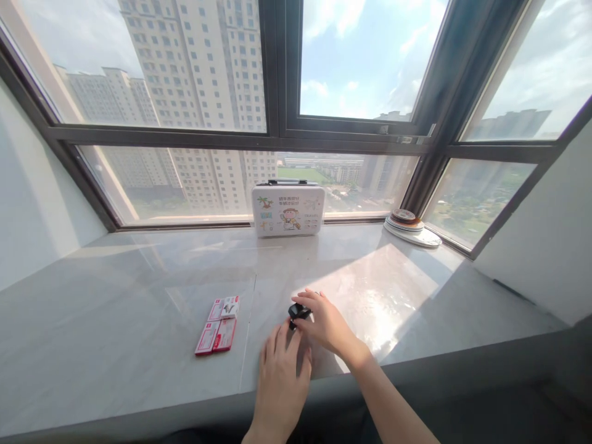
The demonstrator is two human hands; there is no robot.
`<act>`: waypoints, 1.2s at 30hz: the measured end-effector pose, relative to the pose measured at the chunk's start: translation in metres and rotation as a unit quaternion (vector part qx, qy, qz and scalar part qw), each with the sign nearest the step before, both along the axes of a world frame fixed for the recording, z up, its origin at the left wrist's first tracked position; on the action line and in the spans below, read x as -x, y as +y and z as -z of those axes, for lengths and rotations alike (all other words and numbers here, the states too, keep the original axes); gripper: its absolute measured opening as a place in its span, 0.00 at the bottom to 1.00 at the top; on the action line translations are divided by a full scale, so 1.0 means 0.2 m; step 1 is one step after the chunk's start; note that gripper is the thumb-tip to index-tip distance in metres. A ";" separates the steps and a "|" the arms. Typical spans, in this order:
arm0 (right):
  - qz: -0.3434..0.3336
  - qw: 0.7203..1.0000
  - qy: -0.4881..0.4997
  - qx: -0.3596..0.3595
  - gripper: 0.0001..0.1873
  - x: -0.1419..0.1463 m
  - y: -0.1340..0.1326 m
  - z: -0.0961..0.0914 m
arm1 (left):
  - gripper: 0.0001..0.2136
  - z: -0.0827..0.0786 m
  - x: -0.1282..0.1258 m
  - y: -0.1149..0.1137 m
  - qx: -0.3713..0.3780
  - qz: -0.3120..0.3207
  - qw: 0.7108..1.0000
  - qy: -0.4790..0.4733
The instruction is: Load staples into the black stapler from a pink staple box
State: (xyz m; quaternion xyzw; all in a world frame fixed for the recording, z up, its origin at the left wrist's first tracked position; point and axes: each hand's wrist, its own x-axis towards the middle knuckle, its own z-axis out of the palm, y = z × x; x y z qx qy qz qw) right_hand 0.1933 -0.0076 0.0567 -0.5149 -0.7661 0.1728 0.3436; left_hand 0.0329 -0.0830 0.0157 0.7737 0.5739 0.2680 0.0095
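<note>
A small glossy black object [298, 311], its kind hard to make out, is on the pale stone windowsill in front of me. My right hand [327, 324] has its thumb and fingers around it from the right and covers part of it. My left hand [283, 370] lies just in front, fingers stretched forward and thumb apart, with the fingertips close to the object's near end. Whether they touch it I cannot tell. To the left lie several small red-and-white boxes [207, 337], side by side in two rows; one white box [230, 307] shows a dark picture.
A white carry case [288, 211] with cartoon prints and a dark handle stands against the window. Stacked round plates or mats [411, 229] lie at the back right corner. Bright sunlight glares on the sill [139, 320] to the right of my hands.
</note>
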 end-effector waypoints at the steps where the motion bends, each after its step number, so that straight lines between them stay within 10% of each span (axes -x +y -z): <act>1: 0.016 1.000 0.003 -0.007 0.25 0.02 -0.01 0.00 | 0.21 0.01 -0.01 0.02 0.004 0.008 1.000 0.013; 9: 0.177 0.984 0.005 -0.020 0.08 0.23 0.02 -0.01 | 0.26 0.03 0.07 0.19 0.043 0.048 0.996 0.067; 16: 0.198 0.932 0.301 0.038 0.21 0.04 0.12 -0.08 | 0.21 0.04 0.13 0.30 0.040 0.067 0.996 0.053; 22: 0.228 0.802 0.544 0.090 0.30 -0.19 0.11 0.12 | 0.20 0.03 0.14 0.35 0.046 0.098 0.993 0.037; 28: 0.203 0.788 0.568 0.125 0.30 -0.27 0.09 0.24 | 0.20 0.01 0.15 0.34 0.039 0.105 0.994 -0.014; 36: 0.303 0.778 0.550 0.003 0.29 -0.34 -0.09 0.28 | 0.21 0.01 0.40 0.17 -0.113 -0.150 0.982 -0.029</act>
